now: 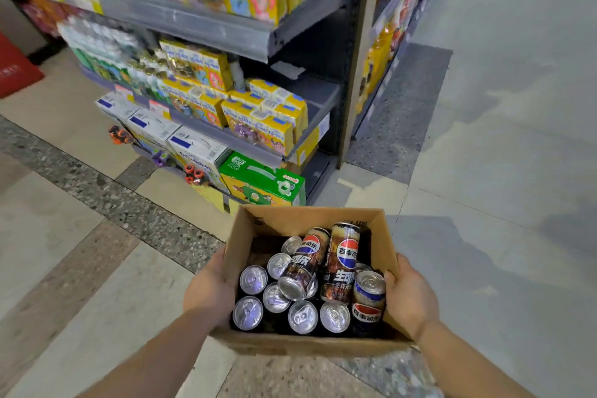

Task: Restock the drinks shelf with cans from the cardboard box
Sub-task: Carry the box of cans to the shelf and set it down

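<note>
Cardboard box [310,346], gripped at its sides by left hand [210,292] and right hand [408,297] at lower centre, holds many Pepsi cans [340,263]; restocking appears not yet begun.

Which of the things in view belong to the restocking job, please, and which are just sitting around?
Part of the job:
cardboard box, held by the left hand and right hand
cans inside it
shelf

Just lying about:
yellow juice cartons
green carton
white boxes
red object on the floor
</note>
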The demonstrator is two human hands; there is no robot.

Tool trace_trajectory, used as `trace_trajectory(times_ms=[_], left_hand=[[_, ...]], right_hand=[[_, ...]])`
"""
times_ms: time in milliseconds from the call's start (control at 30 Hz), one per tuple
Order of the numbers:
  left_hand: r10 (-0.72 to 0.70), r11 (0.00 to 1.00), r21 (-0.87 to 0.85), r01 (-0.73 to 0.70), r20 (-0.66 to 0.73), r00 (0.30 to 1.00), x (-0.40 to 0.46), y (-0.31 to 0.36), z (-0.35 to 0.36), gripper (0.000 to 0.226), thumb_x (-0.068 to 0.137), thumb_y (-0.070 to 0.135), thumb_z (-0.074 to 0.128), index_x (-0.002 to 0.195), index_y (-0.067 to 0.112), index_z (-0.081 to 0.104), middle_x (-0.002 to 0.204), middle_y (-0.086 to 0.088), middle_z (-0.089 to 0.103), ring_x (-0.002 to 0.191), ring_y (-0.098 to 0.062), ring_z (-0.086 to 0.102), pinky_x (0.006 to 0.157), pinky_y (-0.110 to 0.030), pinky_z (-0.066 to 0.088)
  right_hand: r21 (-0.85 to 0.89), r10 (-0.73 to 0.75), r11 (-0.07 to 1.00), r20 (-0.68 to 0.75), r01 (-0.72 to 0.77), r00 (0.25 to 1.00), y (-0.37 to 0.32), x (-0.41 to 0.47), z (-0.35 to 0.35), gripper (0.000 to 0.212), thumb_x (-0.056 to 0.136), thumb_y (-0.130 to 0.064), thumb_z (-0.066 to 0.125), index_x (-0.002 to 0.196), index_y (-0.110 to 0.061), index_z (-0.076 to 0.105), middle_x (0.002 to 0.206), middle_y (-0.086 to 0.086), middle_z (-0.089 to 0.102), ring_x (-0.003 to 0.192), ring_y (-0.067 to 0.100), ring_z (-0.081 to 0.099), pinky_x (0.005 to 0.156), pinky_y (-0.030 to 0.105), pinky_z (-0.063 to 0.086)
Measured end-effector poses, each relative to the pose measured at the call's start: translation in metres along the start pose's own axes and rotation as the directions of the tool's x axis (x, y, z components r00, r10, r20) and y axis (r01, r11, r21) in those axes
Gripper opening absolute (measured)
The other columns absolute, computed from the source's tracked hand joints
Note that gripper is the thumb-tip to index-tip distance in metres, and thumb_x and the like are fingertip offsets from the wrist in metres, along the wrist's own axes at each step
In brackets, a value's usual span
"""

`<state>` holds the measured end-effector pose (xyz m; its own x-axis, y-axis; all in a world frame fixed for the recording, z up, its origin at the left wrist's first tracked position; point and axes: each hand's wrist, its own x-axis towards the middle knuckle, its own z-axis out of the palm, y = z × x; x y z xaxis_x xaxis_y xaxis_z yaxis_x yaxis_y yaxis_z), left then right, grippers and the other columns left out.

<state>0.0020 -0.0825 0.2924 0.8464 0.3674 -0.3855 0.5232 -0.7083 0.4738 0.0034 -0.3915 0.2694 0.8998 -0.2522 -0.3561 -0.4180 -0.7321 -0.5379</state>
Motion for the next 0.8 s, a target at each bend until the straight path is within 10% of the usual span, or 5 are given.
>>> trace_trajectory(times_ms=[800], left_hand=[[0.460, 0.888, -0.040, -0.458, 0.070, 0.885, -0.049, 0.516, -0.079, 0.034, 0.065, 0.043, 0.052, 0.097, 0.034, 0.059, 0.088, 0.007, 0.069, 0.083, -0.022, 0.063, 0.077, -0.037, 0.053]], right_hand=[[0.063, 0.127, 0.992, -0.326, -0.113, 0.937, -0.007, 0.105, -0.486, 0.023, 0.097, -0.023, 0.043, 0.119, -0.025, 0.053, 0.107, 0.001, 0.065, 0.081, 0.018, 0.053, 0.069, 0.028, 0.041]])
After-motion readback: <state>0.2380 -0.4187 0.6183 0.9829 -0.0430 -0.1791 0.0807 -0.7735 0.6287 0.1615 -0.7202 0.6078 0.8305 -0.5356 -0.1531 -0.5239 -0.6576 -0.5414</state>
